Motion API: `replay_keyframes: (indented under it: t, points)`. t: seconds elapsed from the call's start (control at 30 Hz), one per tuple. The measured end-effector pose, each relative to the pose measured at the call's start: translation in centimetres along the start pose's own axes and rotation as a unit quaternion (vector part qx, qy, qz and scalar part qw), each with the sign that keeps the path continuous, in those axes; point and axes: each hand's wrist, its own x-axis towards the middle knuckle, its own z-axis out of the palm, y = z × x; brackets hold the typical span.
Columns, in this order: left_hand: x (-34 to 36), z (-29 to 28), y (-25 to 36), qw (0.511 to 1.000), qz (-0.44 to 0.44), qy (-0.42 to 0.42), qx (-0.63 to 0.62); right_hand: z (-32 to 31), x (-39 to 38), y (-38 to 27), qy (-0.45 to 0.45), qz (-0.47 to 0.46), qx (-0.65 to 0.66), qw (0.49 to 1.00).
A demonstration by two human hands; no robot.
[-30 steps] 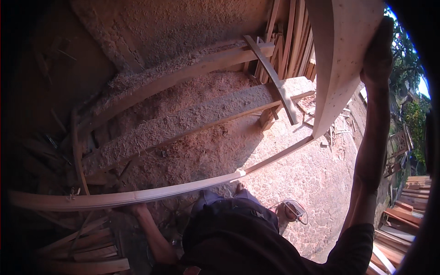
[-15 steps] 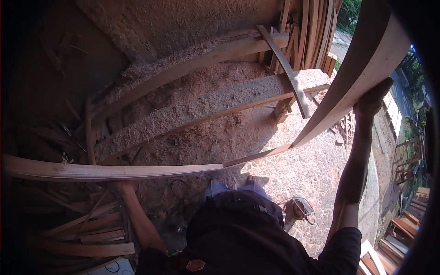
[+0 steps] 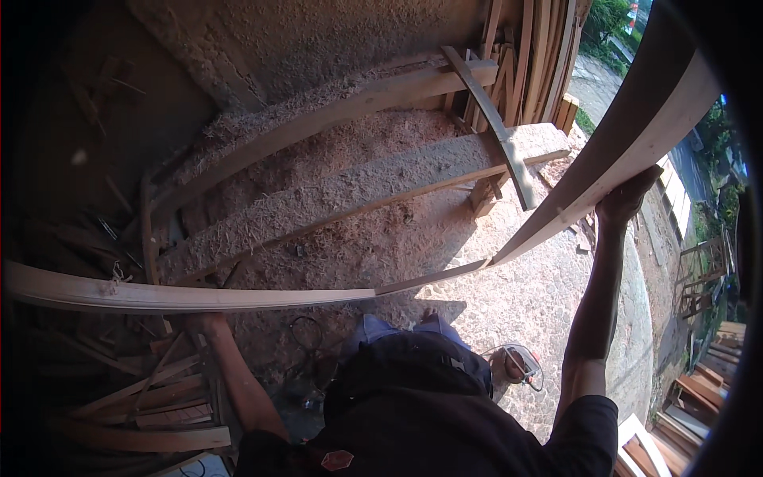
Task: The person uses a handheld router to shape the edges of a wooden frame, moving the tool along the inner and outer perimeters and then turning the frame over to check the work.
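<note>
A long pale wooden board (image 3: pixel 238 299) spans the view from far left to upper right, looking bowed. Near its middle it has a narrower stretch (image 3: pixel 433 276), and its right part (image 3: pixel 604 171) rises close to the camera, showing a broad face and an edge. My left hand (image 3: pixel 204 321) holds the board's left part from the near side; its fingers are mostly hidden behind the wood. My right hand (image 3: pixel 624 200) grips the right part along its lower edge, the arm stretched out. A curl of wood shaving (image 3: pixel 119 273) clings to the board's left part.
Beyond the board stand two long beams (image 3: pixel 342 191) strewn with shavings, crossed by a thin strip (image 3: pixel 497 131). Upright planks (image 3: pixel 532 63) lean behind. Offcuts (image 3: pixel 167 389) lie at left. A corded power tool (image 3: pixel 515 364) rests on the floor to my right, near more stacked wood (image 3: pixel 699 389).
The board has shifted slightly left, its right part swinging a little lower. My right hand has moved left and down with it; my left hand has barely moved.
</note>
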Motion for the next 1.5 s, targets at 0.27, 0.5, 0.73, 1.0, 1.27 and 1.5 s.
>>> replay_keyframes:
  t: [0.27,0.5,0.73,1.0,1.27,1.5]
  points:
    - [0.6,0.0,-1.3,0.998,-0.045,-0.031,-0.033,-1.2,-0.3,1.9,0.035,-0.011,-0.076,0.996]
    - [1.7,-9.1,-15.1,0.987,-0.132,-0.084,-0.038,-1.5,-0.9,2.2,0.102,0.156,0.13,0.974]
    - [-4.4,-6.3,-19.4,0.998,-0.058,-0.01,0.018,-7.1,-1.6,8.0,0.172,0.209,0.112,0.956]
    - [-3.2,-8.2,-9.9,0.996,-0.019,0.062,0.061,-1.8,-2.1,10.2,0.125,0.263,0.072,0.954]
    - [0.9,-8.7,3.1,0.978,0.084,0.102,0.162,7.6,-5.8,8.1,0.069,0.318,0.127,0.937]
    - [7.3,-6.3,16.3,0.933,0.196,0.114,0.279,14.3,-13.7,4.7,0.061,0.376,0.25,0.89]
